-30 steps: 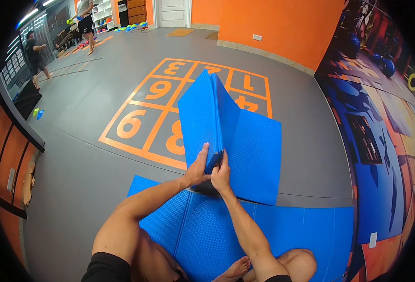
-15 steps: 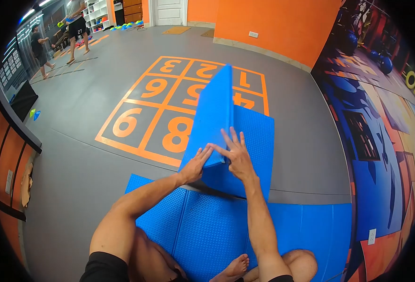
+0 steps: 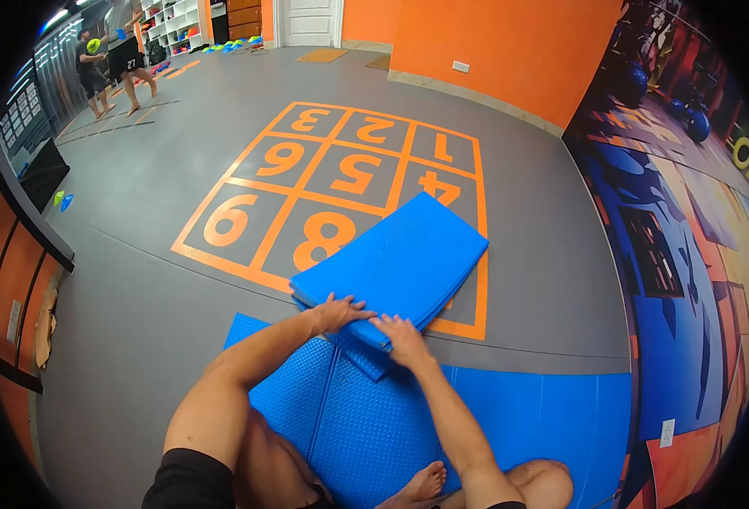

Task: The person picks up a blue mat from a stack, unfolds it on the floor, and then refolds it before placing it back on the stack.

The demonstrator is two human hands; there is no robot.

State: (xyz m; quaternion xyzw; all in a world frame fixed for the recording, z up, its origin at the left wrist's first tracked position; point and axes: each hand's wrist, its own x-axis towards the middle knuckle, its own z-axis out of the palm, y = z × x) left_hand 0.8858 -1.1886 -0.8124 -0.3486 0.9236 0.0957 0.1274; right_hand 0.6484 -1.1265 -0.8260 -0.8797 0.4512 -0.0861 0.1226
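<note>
A blue foam exercise mat [image 3: 400,250], folded into layers, lies slanted in front of me, partly over the orange number grid on the floor. My left hand [image 3: 340,313] is closed over its near edge, fingers on top and thumb side hidden. Close beside it, my right hand [image 3: 404,339] grips the mat's near right corner, with fingers bent over the edge. Beneath me is another spread of blue textured mat [image 3: 383,411], on which my bare foot [image 3: 426,482] rests. A lower flap of the folded mat hangs down onto this spread.
The orange number grid [image 3: 293,197] is marked on the grey floor [image 3: 137,339]. A mural wall [image 3: 697,339] stands on the right. Two people [image 3: 124,64] are at the far left, near white shelves [image 3: 171,25]. Colored cones [image 3: 234,45] lie by the back wall.
The upright blue panel has come down flat onto the rest of the mat, which now sits turned at an angle. Both hands moved lower and nearer. The two people in back shifted closer together.
</note>
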